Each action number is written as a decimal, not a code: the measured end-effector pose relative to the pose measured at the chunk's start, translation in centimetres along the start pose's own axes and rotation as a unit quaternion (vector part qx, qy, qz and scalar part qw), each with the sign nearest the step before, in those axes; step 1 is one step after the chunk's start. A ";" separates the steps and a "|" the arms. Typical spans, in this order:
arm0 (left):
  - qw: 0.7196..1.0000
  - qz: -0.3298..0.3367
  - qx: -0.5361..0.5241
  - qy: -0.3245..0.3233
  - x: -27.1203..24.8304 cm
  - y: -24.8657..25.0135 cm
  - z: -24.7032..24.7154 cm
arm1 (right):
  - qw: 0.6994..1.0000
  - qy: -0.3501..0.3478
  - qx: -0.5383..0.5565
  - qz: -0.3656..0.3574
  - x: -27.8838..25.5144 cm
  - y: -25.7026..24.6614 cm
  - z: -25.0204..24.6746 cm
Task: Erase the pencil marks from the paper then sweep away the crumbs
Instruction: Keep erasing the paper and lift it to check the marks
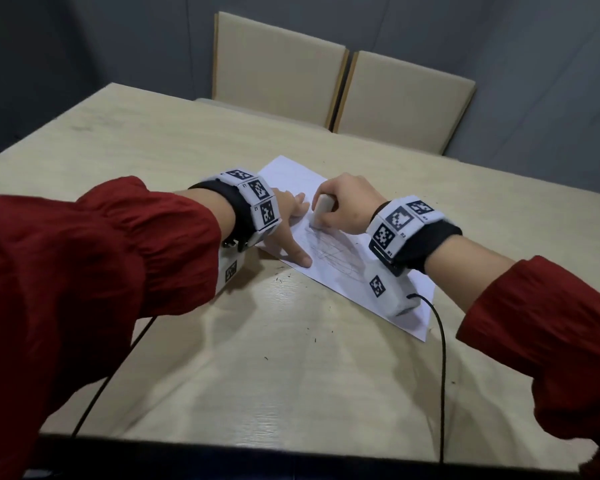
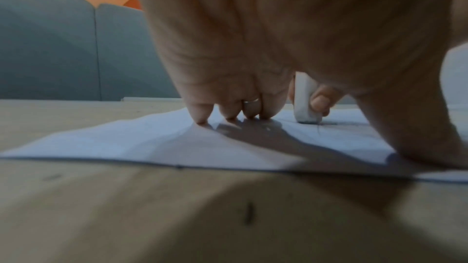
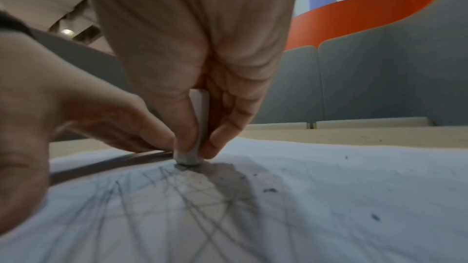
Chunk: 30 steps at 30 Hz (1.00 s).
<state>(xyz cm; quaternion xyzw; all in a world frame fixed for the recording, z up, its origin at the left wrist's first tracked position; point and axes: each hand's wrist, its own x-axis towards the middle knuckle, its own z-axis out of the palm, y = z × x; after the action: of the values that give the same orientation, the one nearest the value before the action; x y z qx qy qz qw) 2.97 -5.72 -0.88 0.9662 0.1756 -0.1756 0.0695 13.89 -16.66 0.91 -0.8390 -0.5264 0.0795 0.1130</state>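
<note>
A white sheet of paper lies slanted on the wooden table, with grey pencil scribbles across its middle. My right hand pinches a white eraser upright and presses its lower end onto the far edge of the scribbles. The eraser sits between thumb and fingers. My left hand lies spread, its fingertips and thumb pressing the paper flat just left of the eraser. Dark crumbs dot the paper.
Small dark crumbs are scattered on the table near the paper's front edge. Two beige chairs stand at the far side. Black cables run from both wrists toward the near table edge. Grey partition walls surround the table.
</note>
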 end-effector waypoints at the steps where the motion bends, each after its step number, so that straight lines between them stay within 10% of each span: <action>1: 1.000 0.000 -0.001 0.004 -0.1 0.0 0.0 | 1.000 0.002 -0.010 -0.003 0.2 0.0 0.1; 30: 0.997 0.046 -0.053 0.039 -0.2 -0.3 1.2 | 0.987 -0.027 -0.051 -0.148 -2.1 -1.3 0.8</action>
<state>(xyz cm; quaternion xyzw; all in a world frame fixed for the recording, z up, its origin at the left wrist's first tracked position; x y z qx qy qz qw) 2.31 -5.72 -1.94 0.9742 0.1426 -0.1254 0.1217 11.70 -17.90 0.48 -0.7541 -0.6509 0.0572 0.0661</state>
